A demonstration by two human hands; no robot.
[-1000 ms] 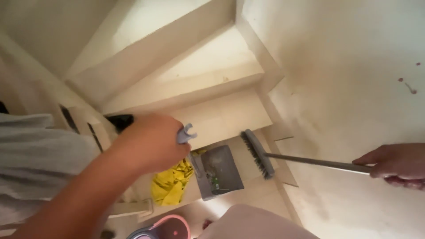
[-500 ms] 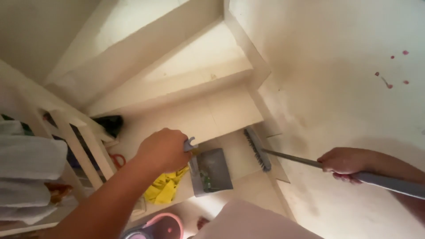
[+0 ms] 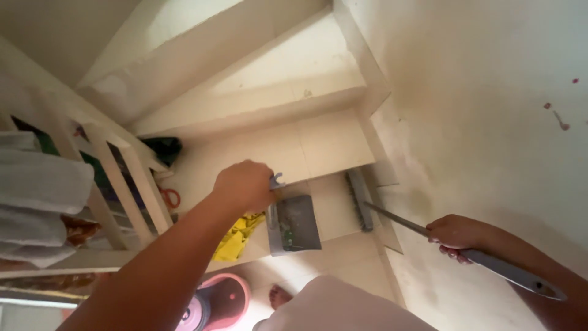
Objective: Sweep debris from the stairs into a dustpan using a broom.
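Note:
My left hand [image 3: 244, 184] is closed around the top of a grey dustpan's upright handle [image 3: 276, 182]. The grey dustpan [image 3: 294, 224] rests on a cream stair step below, with a little green debris in its pan. My right hand [image 3: 454, 234] grips the grey metal pole of a broom [image 3: 398, 218] low on the right. The broom's dark brush head [image 3: 359, 199] lies on the same step, just right of the dustpan and against the wall.
Cream stairs [image 3: 294, 92] descend ahead, a stained wall [image 3: 490, 122] on the right. A white railing [image 3: 122, 178] with towels [image 3: 37, 196] stands left. A yellow cloth [image 3: 236, 236] lies beside the dustpan. Red scissors [image 3: 170, 198], a pink-rimmed object [image 3: 217, 303] and my foot [image 3: 280, 296] are below.
My right hand slid down the broom pole and closer to the brush head. The brush head turned to stand beside the dustpan. The view swung slightly and the left hand kept its hold.

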